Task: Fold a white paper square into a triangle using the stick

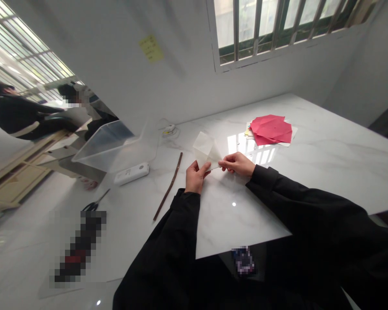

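Both hands hold a pale translucent paper [205, 148], which appears to be just above the desk [326, 146]; contact with the surface cannot be ruled out. The sheet appears folded into a rough triangle, though its layers cannot be counted.

The left hand [195, 177] has a closed grip, pinching the lower part of the paper between thumb and curled fingers. The right hand [236, 164] also has a closed grip, pinching the narrow corner with its fingertips. The two pinches sit close together.

Assessment: the hold is sound. The paper looks thin, so both pinches should stay firm and pull evenly to avoid stray creases or tearing at the corner.

Beyond the right hand, red paper [271, 130] lies in a loose pile on a white sheet [292, 137]. Left of the hands lie a thin brown strip [168, 187] and a white power strip [131, 173]. Scissors [95, 204] lie farther toward the desk's left edge.
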Motion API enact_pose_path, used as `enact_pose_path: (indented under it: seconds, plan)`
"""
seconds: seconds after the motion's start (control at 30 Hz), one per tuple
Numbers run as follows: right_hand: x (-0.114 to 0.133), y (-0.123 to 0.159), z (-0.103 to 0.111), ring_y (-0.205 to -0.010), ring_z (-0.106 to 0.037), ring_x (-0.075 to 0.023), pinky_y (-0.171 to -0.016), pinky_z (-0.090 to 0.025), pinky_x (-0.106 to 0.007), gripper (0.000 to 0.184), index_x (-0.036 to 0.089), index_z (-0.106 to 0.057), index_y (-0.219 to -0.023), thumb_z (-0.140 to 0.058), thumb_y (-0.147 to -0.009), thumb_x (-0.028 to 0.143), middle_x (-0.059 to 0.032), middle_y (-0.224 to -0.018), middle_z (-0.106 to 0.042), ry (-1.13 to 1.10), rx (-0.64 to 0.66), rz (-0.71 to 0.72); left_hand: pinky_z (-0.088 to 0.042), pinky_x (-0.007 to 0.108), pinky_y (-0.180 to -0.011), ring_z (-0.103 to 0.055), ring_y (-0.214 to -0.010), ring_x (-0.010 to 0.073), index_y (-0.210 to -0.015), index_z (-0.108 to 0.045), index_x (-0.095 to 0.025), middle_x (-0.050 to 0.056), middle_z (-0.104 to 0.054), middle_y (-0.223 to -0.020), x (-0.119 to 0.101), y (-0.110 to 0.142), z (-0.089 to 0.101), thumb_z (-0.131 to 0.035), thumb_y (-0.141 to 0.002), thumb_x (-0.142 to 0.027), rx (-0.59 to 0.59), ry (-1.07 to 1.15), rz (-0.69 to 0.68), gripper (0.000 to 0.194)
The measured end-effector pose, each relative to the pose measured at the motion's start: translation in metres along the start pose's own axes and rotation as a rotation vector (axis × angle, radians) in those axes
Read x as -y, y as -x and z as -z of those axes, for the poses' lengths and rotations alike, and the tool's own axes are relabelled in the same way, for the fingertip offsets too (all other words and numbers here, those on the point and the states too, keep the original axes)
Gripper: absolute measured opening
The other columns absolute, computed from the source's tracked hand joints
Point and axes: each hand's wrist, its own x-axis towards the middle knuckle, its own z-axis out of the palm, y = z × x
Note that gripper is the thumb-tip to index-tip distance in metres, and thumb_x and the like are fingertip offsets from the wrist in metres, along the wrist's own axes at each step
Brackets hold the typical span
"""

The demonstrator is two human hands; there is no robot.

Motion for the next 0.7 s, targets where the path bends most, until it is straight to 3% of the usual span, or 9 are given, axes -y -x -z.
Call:
enact_pose_path:
  seconds: [0.3, 0.5, 0.7]
  plan:
    - [-0.006, -0.002, -0.002, -0.057, -0.053, -0.0117, -0.051, -0.040, -0.024, 0.056, 0.012, -0.081, -0.090, -0.083, -0.074, 0.065, -0.0037, -0.071, -0.071, -0.013, -0.038, 0.050, -0.061, 0.035, -0.077, -0.074, -0.083, 0.0209, -0.110, -0.077, -0.014, 0.010, -0.080, -0.102, 0.005, 0.001, 0.000, -0.099, -0.060, -0.051, 0.157, -0.108, -0.014, 0.065]
    - [-0.005, -0.004, 0.003, -0.063, -0.056, -0.0132, -0.053, -0.045, -0.025, 0.052, 0.014, -0.082, -0.096, -0.086, -0.073, 0.060, -0.0062, -0.081, -0.075, -0.130, -0.203, 0.022, -0.058, 0.030, -0.072, -0.071, -0.068, 0.0158, -0.082, -0.070, -0.016, 0.004, -0.074, -0.075, 0.002, 0.000, 0.000, -0.099, -0.058, -0.056, 0.098, -0.072, 0.033, 0.055]
    - [-0.003, -0.004, 0.004, -0.066, -0.058, -0.0137, -0.055, -0.046, -0.024, 0.048, 0.014, -0.082, -0.098, -0.087, -0.074, 0.056, -0.0071, -0.086, -0.077, -0.158, -0.213, 0.008, -0.054, 0.027, -0.065, -0.069, -0.064, 0.0142, -0.073, -0.064, -0.017, 0.003, -0.071, -0.070, -0.006, 0.003, 0.000, -0.099, -0.055, -0.058, 0.087, -0.055, 0.080, 0.057]
